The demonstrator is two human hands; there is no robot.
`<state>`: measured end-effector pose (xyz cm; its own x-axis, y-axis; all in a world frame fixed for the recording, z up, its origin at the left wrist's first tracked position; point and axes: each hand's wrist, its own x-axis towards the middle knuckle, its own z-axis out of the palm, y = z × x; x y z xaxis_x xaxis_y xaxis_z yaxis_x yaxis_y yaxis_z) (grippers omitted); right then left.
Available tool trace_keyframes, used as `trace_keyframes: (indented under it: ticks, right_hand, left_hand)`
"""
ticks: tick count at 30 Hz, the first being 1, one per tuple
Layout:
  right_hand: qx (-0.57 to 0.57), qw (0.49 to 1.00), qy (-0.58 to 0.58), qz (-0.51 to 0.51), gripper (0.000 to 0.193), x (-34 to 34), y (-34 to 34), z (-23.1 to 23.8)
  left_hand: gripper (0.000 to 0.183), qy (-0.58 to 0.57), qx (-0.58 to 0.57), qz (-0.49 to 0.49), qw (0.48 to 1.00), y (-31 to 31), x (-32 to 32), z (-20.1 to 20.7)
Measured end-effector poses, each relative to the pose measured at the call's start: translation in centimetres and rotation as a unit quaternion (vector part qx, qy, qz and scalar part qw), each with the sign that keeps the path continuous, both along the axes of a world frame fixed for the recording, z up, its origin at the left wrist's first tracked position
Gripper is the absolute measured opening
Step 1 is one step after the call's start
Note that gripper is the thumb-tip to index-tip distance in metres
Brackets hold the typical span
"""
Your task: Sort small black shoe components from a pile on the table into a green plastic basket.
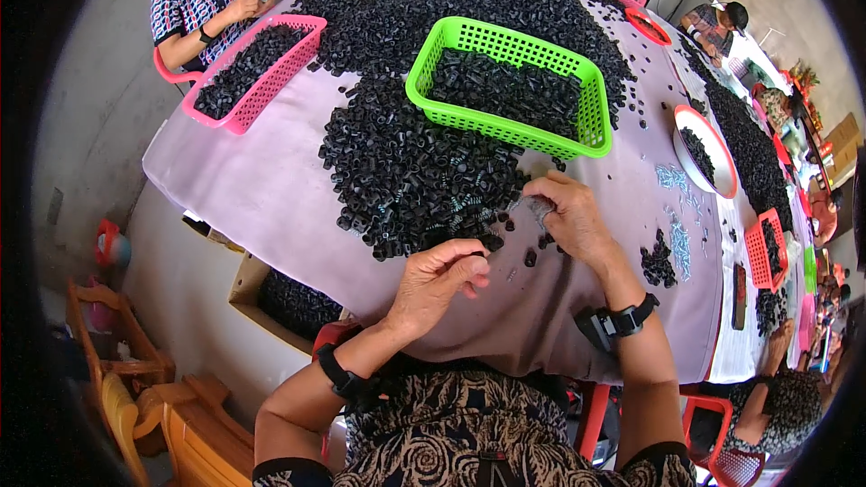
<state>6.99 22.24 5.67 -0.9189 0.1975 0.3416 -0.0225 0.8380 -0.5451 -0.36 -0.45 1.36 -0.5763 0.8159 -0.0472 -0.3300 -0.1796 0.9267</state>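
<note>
- The left hand (pixel 431 287), at the centre of the frame, had its thumb and forefinger drawn together on what looked like a small black piece; its other fingers curled loosely
- The right hand (pixel 577 224), just right of centre, pinched a greyish clump (pixel 539 207) between thumb and fingers; I could not tell what it was made of
- The black pieces (pixel 388 171) lay in a heap just beyond the left hand, spreading to the top of the frame; each looked light, hard and stiff, probably smooth enough to slip, and best held by its sides between thumb and fingertip
- They were short, dark and slightly shiny, some showing hollow openings
- Pale springs or pins (pixel 681 248) lay right of centre; they seemed light and easily tangled, so best lifted singly by the middle
- A green basket (pixel 510 131) of black pieces stood above centre, a pink basket (pixel 284 81) of them at upper left, and a white bowl (pixel 719 165) of them at right
- Under all this was a pale purple cloth (pixel 253 180)
- Another person (pixel 200 9) sat at upper left
</note>
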Motion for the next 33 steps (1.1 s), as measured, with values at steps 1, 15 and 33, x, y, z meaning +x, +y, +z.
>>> trace_keyframes:
  ticks: [1, 15, 33]
  right_hand:
    - [0.034, 0.999, -0.01, 0.015, 0.035, -0.2, 0.0, -0.3]
    - [0.105, 0.994, -0.017, -0.004, 0.031, -0.7, 0.1, -1.7]
    - [-0.395, 0.911, -0.022, 0.12, 0.008, -0.3, -5.8, -0.9]
  left_hand:
    - [0.019, -0.027, -0.009, -0.015, 0.999, -0.1, -0.1, 0.0]
    - [0.022, 0.02, -0.03, -0.035, 0.999, 0.0, 0.1, 0.0]
    - [0.02, 0.016, 0.007, -0.002, 1.0, 0.3, -0.1, -0.6]
